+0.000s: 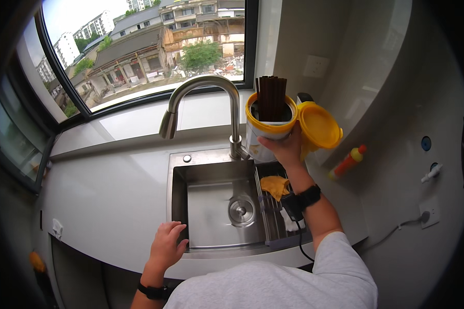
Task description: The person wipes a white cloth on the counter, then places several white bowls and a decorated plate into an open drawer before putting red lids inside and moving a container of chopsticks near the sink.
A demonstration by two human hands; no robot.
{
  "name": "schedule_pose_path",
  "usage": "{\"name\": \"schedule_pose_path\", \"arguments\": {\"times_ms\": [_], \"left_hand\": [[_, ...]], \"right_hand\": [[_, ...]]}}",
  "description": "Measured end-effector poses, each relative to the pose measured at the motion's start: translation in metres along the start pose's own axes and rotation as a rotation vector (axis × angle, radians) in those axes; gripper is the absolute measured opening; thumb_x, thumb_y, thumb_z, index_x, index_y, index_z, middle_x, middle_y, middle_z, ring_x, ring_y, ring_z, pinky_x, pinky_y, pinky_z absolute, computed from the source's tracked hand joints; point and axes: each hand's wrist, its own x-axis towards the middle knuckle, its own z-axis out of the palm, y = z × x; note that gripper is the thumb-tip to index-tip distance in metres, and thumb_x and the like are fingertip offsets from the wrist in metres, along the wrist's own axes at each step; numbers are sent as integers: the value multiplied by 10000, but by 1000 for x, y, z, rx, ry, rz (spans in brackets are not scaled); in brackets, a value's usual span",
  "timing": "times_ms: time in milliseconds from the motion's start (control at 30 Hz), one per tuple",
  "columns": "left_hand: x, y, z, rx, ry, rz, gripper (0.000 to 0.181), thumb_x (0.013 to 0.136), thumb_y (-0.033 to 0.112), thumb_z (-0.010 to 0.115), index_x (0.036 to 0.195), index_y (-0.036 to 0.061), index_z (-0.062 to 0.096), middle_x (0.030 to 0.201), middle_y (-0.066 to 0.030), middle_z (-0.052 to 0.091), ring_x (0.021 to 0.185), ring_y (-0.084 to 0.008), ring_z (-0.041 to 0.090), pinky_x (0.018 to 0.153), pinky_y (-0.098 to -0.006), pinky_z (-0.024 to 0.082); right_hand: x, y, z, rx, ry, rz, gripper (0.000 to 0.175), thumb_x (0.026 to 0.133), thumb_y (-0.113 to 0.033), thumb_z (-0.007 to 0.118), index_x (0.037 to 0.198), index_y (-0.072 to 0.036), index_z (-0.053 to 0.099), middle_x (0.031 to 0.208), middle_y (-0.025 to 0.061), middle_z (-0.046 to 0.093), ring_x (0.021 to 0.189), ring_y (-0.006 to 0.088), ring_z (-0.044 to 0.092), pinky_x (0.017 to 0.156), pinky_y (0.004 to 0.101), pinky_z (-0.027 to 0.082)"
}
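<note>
My right hand [286,148] grips the side of a white canister [255,141] with a yellow rim, behind the sink's right part and beside the faucet. A bundle of dark brown sticks, which look like chopsticks, [271,98] stands upright in it. Its yellow lid [320,125] hangs open on the right. My left hand [168,243] is over the front left edge of the stainless steel sink [212,212], fingers apart and holding nothing. Below my right forearm, a yellow cloth [274,186] and a white cloth [292,221] lie on the roll-up rack [268,220].
A curved steel faucet [205,80] rises behind the basin. A red and yellow bottle [348,162] stands at the right by the wall. A crumpled white item [57,228] lies at the counter's left edge. A cable runs from the wall socket [429,214].
</note>
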Motion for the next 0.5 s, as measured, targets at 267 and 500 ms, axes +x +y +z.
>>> {"name": "schedule_pose_path", "arguments": {"times_ms": [267, 500], "left_hand": [[8, 7, 11, -2, -28, -47, 451, 710, 101, 729, 1126, 68, 556, 1140, -121, 549, 1057, -326, 515, 895, -389, 445], [8, -1, 16, -7, -71, -89, 446, 718, 111, 727, 1128, 72, 556, 1149, -121, 550, 1072, -325, 513, 902, -393, 445]], "right_hand": [[29, 30, 15, -85, 30, -35, 800, 531, -150, 880, 1191, -41, 441, 1147, 88, 546, 1062, 217, 534, 931, 338, 430], [38, 45, 25, -211, 45, -26, 778, 522, -176, 886, 1165, -36, 471, 1128, 102, 572, 1047, 235, 554, 911, 343, 440]]}}
